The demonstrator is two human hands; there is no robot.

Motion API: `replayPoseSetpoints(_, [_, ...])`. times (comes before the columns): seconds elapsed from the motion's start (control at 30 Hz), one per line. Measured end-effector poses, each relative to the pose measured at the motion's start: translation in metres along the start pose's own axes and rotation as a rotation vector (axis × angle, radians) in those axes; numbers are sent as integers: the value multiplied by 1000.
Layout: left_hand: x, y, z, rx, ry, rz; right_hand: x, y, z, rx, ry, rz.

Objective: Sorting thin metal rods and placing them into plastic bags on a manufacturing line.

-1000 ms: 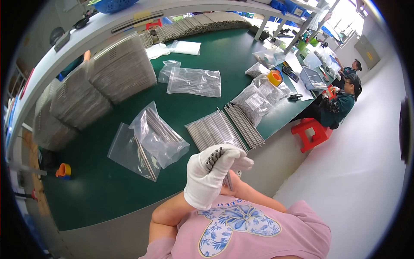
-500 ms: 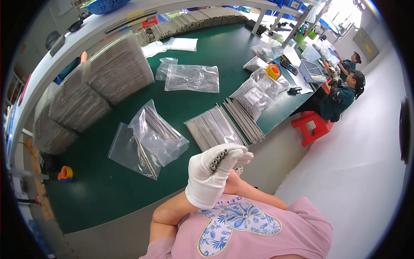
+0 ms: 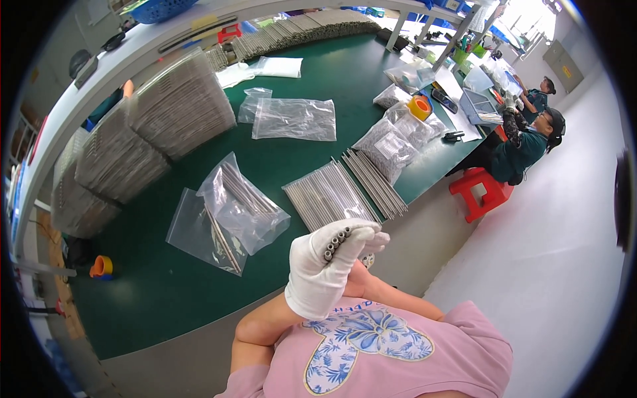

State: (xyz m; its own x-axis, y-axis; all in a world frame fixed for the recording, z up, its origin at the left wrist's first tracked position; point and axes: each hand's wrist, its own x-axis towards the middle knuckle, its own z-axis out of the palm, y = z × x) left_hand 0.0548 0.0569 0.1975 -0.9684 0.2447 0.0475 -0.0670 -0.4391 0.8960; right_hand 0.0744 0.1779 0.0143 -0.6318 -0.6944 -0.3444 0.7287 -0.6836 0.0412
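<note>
right hand [image 3: 369,262] mostly hidden behind gloved left hand [image 3: 325,268], tube lengths concealed

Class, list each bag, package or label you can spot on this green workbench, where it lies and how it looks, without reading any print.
Clear bag of metal rods: near the front edge, crumpled.
Flat clear bag: beside it on the left, holding few rods.
Empty clear bag: mid-table, rectangular.
Filled clear bags with white labels: right side.
White packet: far side.
</note>
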Motion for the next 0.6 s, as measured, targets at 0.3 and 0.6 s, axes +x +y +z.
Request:
replayPoseSetpoints(0.3, [2,-5,-1,22,-17,3,2,-1,-8,10,-70,7])
replayPoseSetpoints(0.6, [2,-3,-2,19,-20,-21,1,-1,-4,49,-157,32])
